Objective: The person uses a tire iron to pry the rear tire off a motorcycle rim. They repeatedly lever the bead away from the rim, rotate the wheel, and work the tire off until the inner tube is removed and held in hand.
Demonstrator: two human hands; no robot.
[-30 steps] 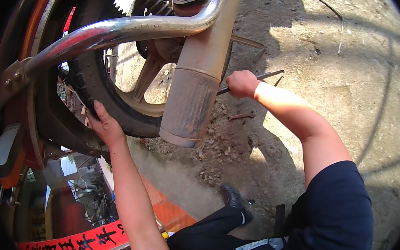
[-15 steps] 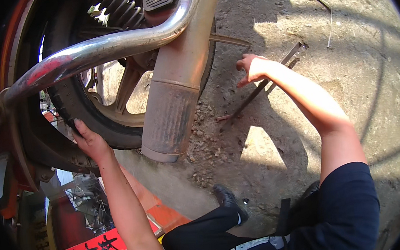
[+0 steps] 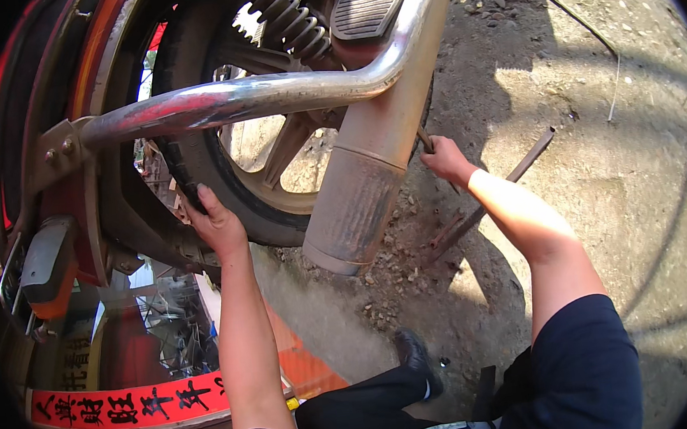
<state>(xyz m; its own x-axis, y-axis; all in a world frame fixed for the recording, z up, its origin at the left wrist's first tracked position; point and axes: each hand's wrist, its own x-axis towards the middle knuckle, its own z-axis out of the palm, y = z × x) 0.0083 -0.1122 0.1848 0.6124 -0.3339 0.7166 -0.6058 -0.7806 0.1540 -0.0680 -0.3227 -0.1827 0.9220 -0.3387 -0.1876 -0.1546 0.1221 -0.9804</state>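
Note:
A black motorcycle tyre (image 3: 273, 226) sits on a spoked wheel at the left of centre. Its lower left edge is in my left hand (image 3: 219, 226), the thumb lying on the rubber and the fingers mostly hidden. A thin metal bar (image 3: 425, 139) juts out from behind the grey exhaust muffler (image 3: 353, 189). My right hand (image 3: 448, 161) is closed around the bar's outer end. The bar's inner end is hidden behind the muffler, so I cannot tell what it touches.
A chrome guard tube (image 3: 225, 102) crosses above the wheel, near a ridged foot pedal (image 3: 372, 1) and a coil spring (image 3: 287, 17). Another long metal bar (image 3: 514, 177) lies on the rough ground right of my hand. A tail light (image 3: 48, 259) and a red banner (image 3: 130, 406) are at left.
My right hand, open in the air before, has reached the jutting metal bar and closed on it. My left hand stays on the tyre. The view has shifted, moving the motorcycle rightward in the picture.

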